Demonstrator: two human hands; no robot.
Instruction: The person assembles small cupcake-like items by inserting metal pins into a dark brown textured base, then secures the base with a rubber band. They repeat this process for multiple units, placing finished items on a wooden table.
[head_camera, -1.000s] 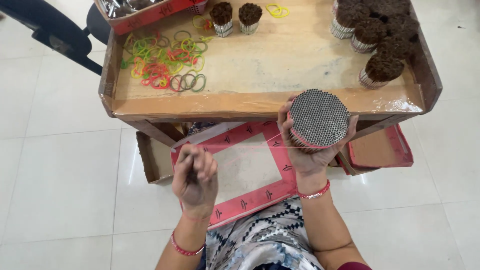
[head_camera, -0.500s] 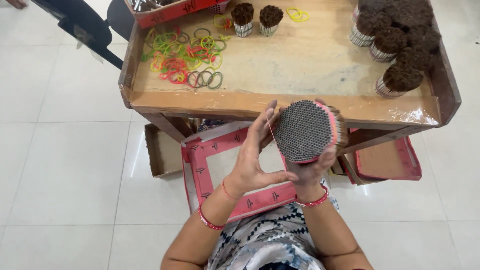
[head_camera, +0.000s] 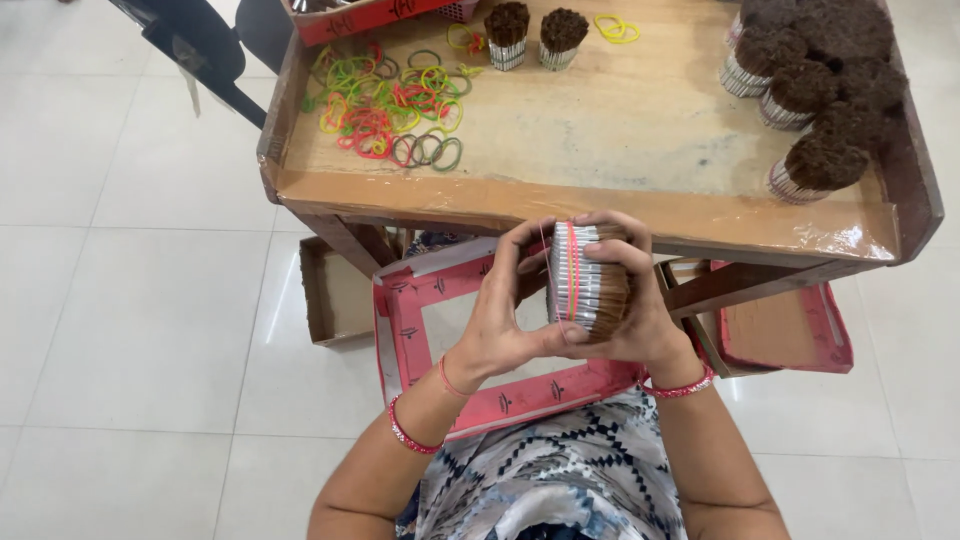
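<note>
I hold a thick round bundle of thin sticks (head_camera: 588, 285) with dark brown tips, turned on its side in front of my chest. A red and pink rubber band wraps its pale end. My right hand (head_camera: 628, 300) grips it from the right and over the top. Against the bundle's left side, my left hand (head_camera: 505, 315) presses with its fingers on the banded end. Both hands hover over a red-edged cardboard tray (head_camera: 500, 405) on my lap, just below the front rim of the wooden work tray (head_camera: 560, 205).
On the work tray lie several loose coloured rubber bands (head_camera: 385, 105) at the far left, two small stick bundles (head_camera: 535, 35) at the back, and several larger bundles (head_camera: 815, 90) at the right. A brown box (head_camera: 330, 295) and another red tray (head_camera: 790, 335) sit on the tiled floor.
The bundle has turned from face-up to lying on its side. My left hand, a second ago apart and lower left, has come onto the bundle. The view has shifted toward the right.
</note>
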